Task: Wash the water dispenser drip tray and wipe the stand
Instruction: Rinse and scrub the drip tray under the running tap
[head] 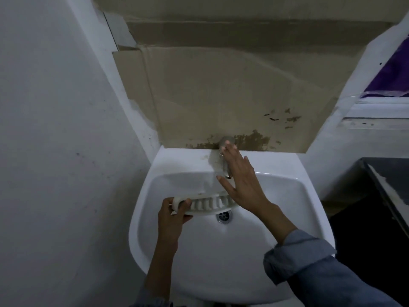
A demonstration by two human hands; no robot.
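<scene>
My left hand [174, 214] grips the left end of the white slotted drip tray [207, 204], which is held over the bowl of the white sink [287, 196], just above the metal drain [224, 216]. My right hand [240, 180] is spread with fingers apart over the tap [224, 160] at the back of the sink. Its fingertips reach the tap's base at the wall, and the palm covers the tray's right end. No water can be seen running.
A stained brown cardboard panel [221, 96] covers the wall behind the sink. A white wall [55, 129] stands close on the left. To the right is a dark counter [389, 185] and a window ledge with purple cloth [394, 74].
</scene>
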